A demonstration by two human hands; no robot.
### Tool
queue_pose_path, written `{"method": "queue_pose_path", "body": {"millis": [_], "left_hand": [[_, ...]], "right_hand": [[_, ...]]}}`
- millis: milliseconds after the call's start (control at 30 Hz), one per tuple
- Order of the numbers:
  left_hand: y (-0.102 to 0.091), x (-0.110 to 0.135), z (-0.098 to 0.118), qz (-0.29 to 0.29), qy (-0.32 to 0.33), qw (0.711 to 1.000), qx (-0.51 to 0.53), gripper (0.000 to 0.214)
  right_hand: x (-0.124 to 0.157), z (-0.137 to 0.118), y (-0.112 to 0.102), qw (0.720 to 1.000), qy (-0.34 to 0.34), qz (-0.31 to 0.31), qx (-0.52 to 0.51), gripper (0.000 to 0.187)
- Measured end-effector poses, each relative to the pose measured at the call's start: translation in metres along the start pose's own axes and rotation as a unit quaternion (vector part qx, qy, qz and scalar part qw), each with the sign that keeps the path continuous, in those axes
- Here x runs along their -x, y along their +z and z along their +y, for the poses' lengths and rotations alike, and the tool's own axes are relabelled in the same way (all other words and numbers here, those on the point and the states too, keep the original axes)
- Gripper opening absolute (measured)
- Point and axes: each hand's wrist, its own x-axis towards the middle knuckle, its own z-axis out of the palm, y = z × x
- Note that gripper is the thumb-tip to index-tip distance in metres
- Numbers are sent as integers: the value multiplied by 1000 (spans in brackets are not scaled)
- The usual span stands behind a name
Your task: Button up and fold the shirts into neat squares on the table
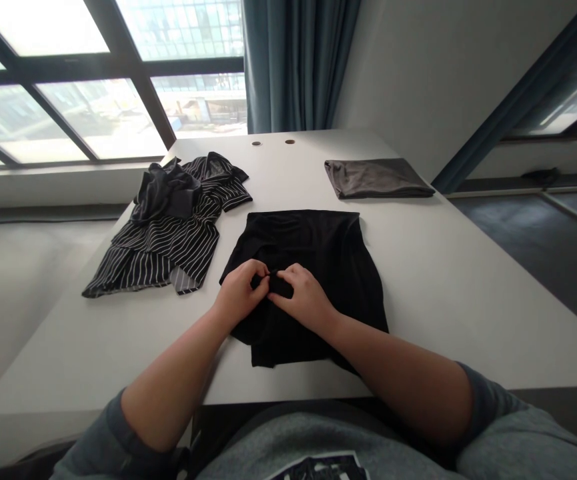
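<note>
On the white desk (468,280), head view: a soft, matt black garment (318,247) lies flat, partly folded, near the front edge. The left grip (241,293) and right grip (303,297) meet at its middle, each pinching a small ridge of cloth. Judged step: gathering a fold, which calls for even tension. A crumpled black-and-white striped shirt (168,247) lies to the left, and a smooth folded grey cloth (375,179) beyond.

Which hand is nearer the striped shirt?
Left. The left hand pinches the black garment just right of the striped shirt; the right hand pinches it beside the left, farther from the shirt.
</note>
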Motion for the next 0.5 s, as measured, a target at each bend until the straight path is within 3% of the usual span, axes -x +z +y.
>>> {"method": "queue_pose_path", "body": {"millis": [100, 267, 500], "left_hand": [[-1, -1, -2, -22, 30, 999, -4, 13], [-7, -2, -8, -40, 46, 998, -33, 13], [-5, 1, 3, -53, 48, 978, -194, 16]], "right_hand": [[0, 1, 0, 999, -32, -5, 22, 6], [2, -4, -2, 996, -58, 0, 72, 9], [4, -12, -3, 988, -81, -16, 129, 15]]}}
